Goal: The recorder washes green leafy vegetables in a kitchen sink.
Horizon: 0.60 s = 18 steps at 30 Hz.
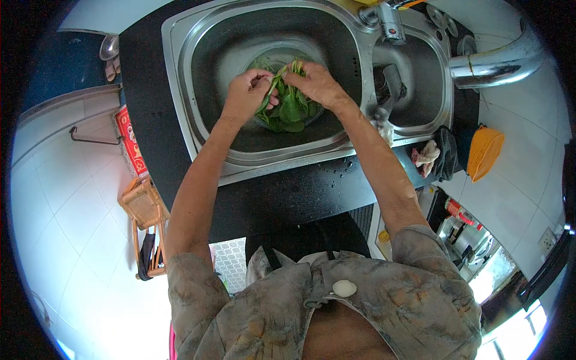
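Note:
Both hands are over the large basin of a stainless steel sink (pixel 211 90). My right hand (pixel 315 83) grips a bunch of leafy greens (pixel 291 107) by the stems, with the broad leaves hanging towards me. With thumb and fingers, my left hand (pixel 252 92) pinches a stem at the left side of the bunch. Below the hands a round, see-through bowl (pixel 315 50) sits in the basin, with more thin green stems inside. The leaves hide much of the bowl.
A chrome faucet (pixel 391 27) stands at the back between the basins. The small right basin (pixel 425 63) holds a knife-like tool (pixel 393 83). Crumpled cloths (pixel 426 157) and an orange plastic basket (pixel 485 153) are at the right. Water drops dot the black countertop (pixel 292 198). A wooden stool (pixel 146 216) is at the left.

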{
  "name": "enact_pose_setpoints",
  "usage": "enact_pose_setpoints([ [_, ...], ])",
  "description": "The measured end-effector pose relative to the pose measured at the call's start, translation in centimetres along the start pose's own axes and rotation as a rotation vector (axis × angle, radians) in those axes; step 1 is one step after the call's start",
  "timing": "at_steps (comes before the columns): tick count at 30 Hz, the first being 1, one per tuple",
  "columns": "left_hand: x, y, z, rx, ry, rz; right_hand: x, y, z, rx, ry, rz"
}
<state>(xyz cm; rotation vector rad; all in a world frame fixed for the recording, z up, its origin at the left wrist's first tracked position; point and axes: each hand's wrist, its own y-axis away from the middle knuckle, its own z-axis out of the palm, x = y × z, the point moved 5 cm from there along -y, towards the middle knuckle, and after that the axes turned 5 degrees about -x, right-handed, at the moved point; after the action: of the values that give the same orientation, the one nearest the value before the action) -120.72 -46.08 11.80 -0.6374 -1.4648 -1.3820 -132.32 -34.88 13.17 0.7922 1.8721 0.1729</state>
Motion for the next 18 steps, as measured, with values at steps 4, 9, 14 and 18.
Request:
enact_pose_setpoints([
  [4, 0.7, -0.1, 0.8, -0.010, 0.153, -0.031, 1.6, -0.5, 0.3, -0.074, -0.271, 0.089],
  [9, 0.7, 0.2, 0.4, -0.007, 0.127, -0.025, -1.0, 0.6, 0.9, -0.113, -0.373, 0.046],
  [14, 1.1, -0.1, 1.0, 0.031, 0.003, -0.058, 0.5, 0.0, 1.0, -0.046, -0.298, 0.039],
  [18, 0.3, -0.3, 0.8, 0.017, 0.076, -0.100, 1.5, -0.6, 1.1, -0.033, -0.235, 0.045],
])
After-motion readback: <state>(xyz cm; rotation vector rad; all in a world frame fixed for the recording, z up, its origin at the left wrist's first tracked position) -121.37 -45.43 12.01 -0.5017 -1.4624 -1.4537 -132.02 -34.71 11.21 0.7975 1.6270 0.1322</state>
